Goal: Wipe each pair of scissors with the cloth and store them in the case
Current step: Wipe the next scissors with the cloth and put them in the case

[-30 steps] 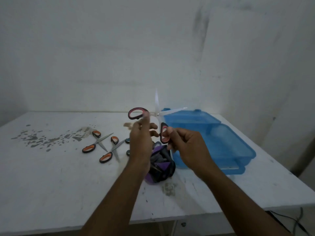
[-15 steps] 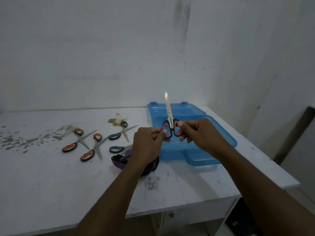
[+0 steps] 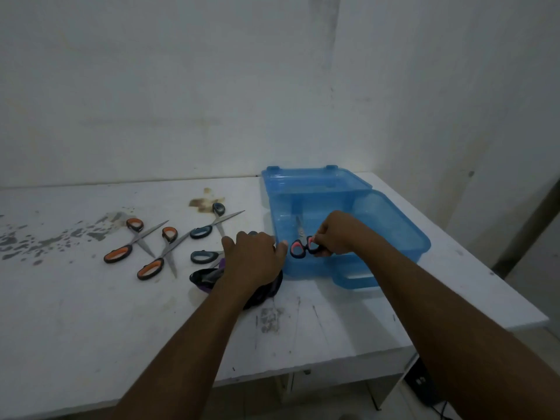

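The right hand (image 3: 336, 234) pinches the red-handled scissors (image 3: 300, 248) by a handle loop, blades pointing far, inside the open blue case (image 3: 406, 237). The left hand (image 3: 251, 256) covers the dark cloth (image 3: 206, 275) just left of the case; its grip cannot be determined. Four other scissors (image 3: 157, 256) lie farther left.

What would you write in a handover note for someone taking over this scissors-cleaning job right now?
Right hand pinches the red-handled scissors by a handle, blades inside the open blue case, not yet released.
Left hand lies over the cloth on the table; grip unclear.
Done: no pair stored yet.
Left: release this pair, then wipe and store two orange-handled pairs and two teal-handled pairs.
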